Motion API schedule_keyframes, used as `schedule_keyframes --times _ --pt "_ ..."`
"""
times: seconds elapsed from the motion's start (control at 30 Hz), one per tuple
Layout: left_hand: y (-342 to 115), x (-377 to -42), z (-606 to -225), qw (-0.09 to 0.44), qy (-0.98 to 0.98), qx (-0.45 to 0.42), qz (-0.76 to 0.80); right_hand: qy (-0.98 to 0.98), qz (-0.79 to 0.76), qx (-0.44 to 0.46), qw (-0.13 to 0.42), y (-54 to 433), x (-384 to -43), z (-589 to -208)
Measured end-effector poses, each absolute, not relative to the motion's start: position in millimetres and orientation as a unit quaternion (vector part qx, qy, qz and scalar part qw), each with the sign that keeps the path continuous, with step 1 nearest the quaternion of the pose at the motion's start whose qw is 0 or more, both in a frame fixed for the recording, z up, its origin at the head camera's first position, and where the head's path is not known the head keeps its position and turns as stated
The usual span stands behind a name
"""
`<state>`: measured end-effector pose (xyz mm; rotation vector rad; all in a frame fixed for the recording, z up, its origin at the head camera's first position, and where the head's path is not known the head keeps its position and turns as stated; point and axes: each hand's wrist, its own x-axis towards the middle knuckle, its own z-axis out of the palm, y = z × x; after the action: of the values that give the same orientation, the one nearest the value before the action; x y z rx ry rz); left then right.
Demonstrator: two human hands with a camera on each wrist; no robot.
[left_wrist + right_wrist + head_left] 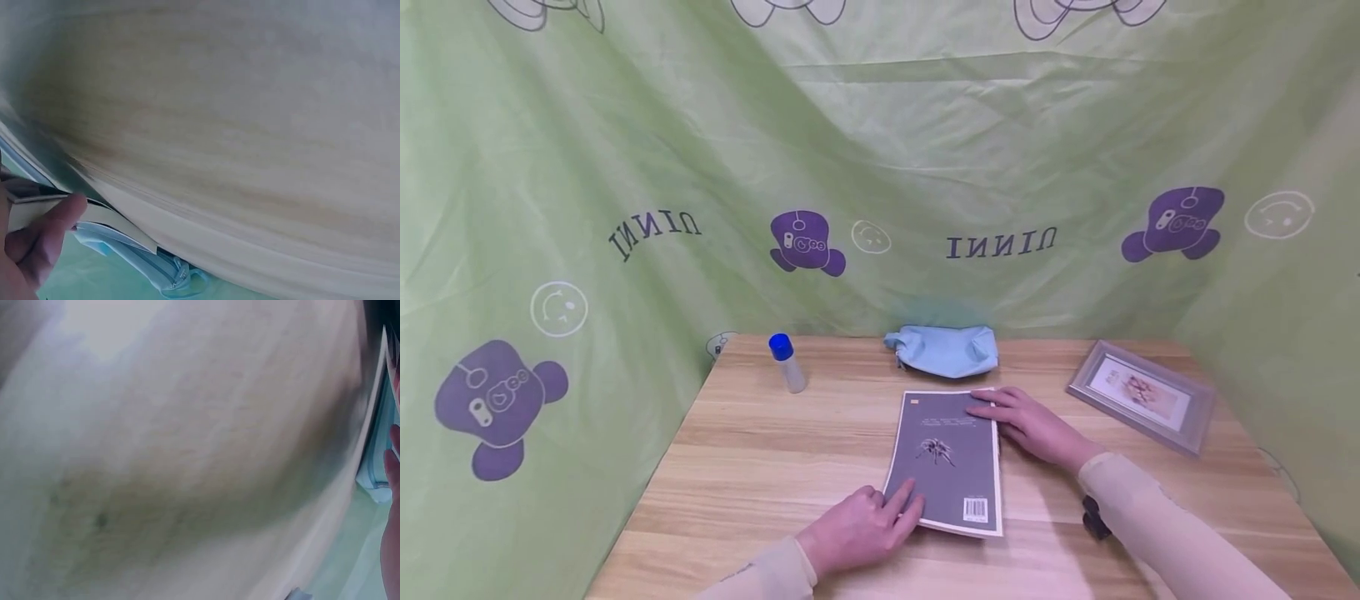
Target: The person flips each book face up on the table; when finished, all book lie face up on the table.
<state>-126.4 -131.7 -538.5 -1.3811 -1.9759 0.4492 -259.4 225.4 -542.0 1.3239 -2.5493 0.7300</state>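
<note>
– A creased green cloth [887,133] printed with purple figures [1183,221] hung behind the wooden table [737,475], didn't it?

– Yes, and down its left and right sides too. A grey book [951,479] lay at the near middle of the table, its barcode [975,509] towards the near right corner

– How were the hands placed?

– The right hand [1026,423] had its fingers out straight across the far right corner of the cover, resting there without a grip. The left hand [865,529] was at the near left corner, fingertips on the cover; I couldn't tell whether it pinched the book or only touched it

– And around them?

– A light-blue pouch [947,350] lay just beyond the book's far edge, by the cloth. A blue-capped bottle [787,367] stood far left, well apart from the book, and a picture frame [1142,396] lay far right, beyond the right forearm
</note>
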Motion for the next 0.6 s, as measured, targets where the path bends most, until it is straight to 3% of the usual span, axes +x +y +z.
schedule_keyframes --times 0.3,0.6 --pt "-140.7 -125.1 -531.8 0.378 -0.778 -0.489 0.111 -0.867 0.236 0.429 0.091 216.5 -259.4 -526.3" --pt "-151.0 -127.9 -523.2 0.396 -0.800 -0.445 0.065 -0.860 0.223 0.437 0.143 210.3 -259.8 -511.8"
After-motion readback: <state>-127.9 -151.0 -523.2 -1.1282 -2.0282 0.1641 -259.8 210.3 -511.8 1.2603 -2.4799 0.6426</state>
